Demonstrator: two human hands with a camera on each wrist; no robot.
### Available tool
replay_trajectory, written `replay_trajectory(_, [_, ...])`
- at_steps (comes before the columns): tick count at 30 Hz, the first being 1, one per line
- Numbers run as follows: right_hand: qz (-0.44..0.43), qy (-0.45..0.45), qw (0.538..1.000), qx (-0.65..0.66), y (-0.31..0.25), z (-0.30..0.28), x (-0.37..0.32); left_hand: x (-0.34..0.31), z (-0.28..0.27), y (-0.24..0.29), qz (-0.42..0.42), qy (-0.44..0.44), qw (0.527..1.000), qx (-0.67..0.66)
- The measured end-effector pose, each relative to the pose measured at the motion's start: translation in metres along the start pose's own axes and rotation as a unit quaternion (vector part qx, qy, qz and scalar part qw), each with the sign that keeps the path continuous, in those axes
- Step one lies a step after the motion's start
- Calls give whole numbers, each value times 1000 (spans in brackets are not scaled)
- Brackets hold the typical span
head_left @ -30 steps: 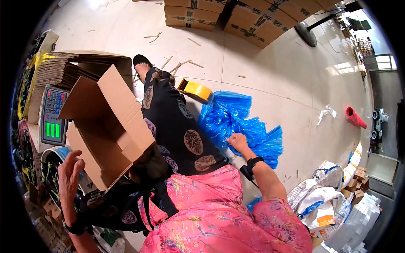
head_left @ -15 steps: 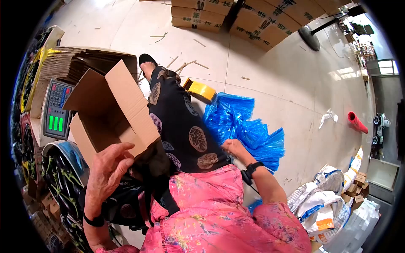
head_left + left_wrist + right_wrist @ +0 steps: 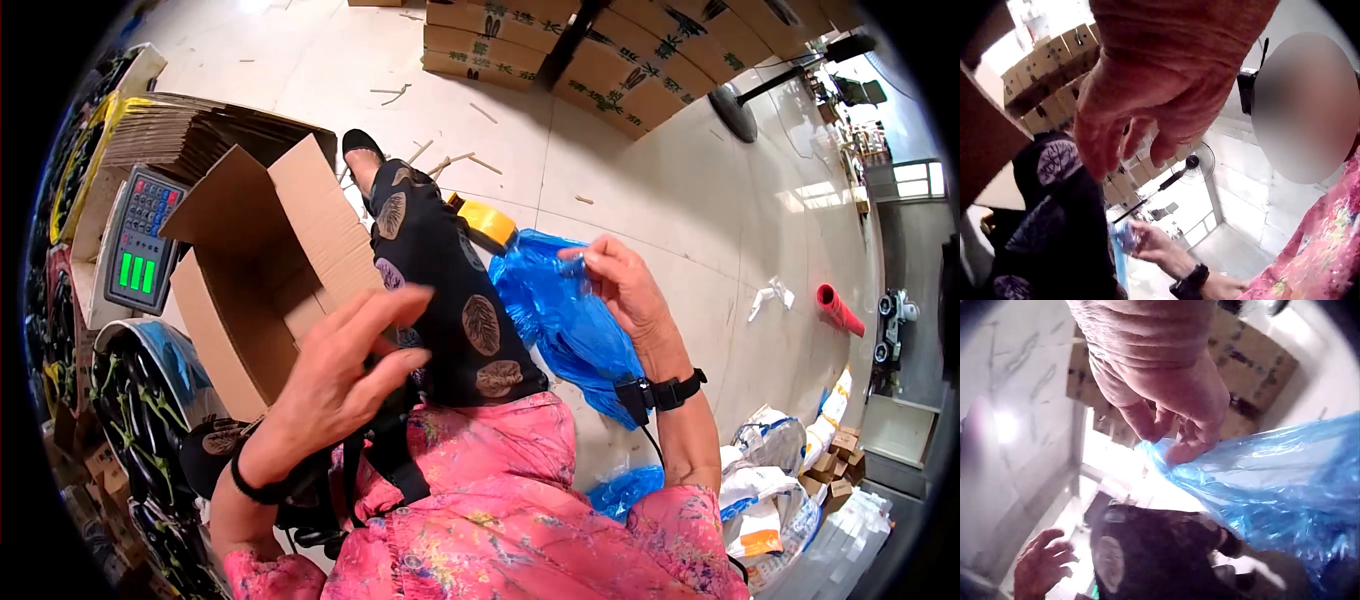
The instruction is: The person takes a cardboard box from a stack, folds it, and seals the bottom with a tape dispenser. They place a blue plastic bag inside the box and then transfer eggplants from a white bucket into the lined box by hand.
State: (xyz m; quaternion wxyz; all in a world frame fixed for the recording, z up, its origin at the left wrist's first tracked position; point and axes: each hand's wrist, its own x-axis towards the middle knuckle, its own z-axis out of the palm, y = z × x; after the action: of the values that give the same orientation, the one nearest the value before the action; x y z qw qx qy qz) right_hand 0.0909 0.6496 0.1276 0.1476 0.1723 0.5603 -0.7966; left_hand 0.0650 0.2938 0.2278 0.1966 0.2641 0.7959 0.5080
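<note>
My right hand [image 3: 632,300] pinches the edge of a thin blue plastic bag [image 3: 560,318] between thumb and fingers, raised off the pile beside my right leg. In the right wrist view the bag [image 3: 1266,475] stretches away from the pinching fingertips [image 3: 1179,452]. My left hand [image 3: 345,360] hovers over my lap, fingers loosely bent and holding nothing. It overlaps the near corner of an open cardboard box [image 3: 325,220], which stands at my left with flaps up. The left wrist view shows the left hand [image 3: 1160,81] with nothing in its fingers.
A scale display [image 3: 143,240] with green digits stands left of the box, by stacked flat cardboard [image 3: 200,135]. Below it are eggplants [image 3: 140,415] in a container. A yellow tape roll [image 3: 487,224] lies beyond my leg. Printed cartons [image 3: 640,75] stand at the back.
My right hand has risen from the blue pile, drawing a bag's edge up with it. The left hand has moved right, from beside the box to over my lap.
</note>
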Motion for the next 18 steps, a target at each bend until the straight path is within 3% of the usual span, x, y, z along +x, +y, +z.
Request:
replay_trajectory(3, [10, -78, 995, 67, -47, 72, -9, 27, 24, -3, 55, 55, 997, -21])
replay_trajectory(6, [-6, -144, 988, 45, -79, 123, -17, 56, 30, -2, 133, 106, 985, 5])
replay_trajectory(8, [-53, -185, 981, -22, -102, 140, -17, 64, 16, -16, 120, 27, 992, -16])
replay_trajectory(10, [-143, -195, 964, -108, -114, 152, -11, 54, -12, 1, 119, 55, 991, 35])
replay_trajectory(12, [-180, -165, 940, -239, -118, 151, -6, 35, -45, 3, 22, 113, 988, -100])
replay_trajectory(15, [-60, -201, 880, -425, -104, 145, -8, 8, -96, 3, 74, 230, 944, -224])
replay_trajectory(16, [-133, -229, 839, -475, -88, 143, -7, -4, -110, -1, 84, 267, 918, -282])
replay_trajectory(18, [-171, -235, 823, -489, -60, 154, -13, -31, -139, -4, 49, 326, 895, -301])
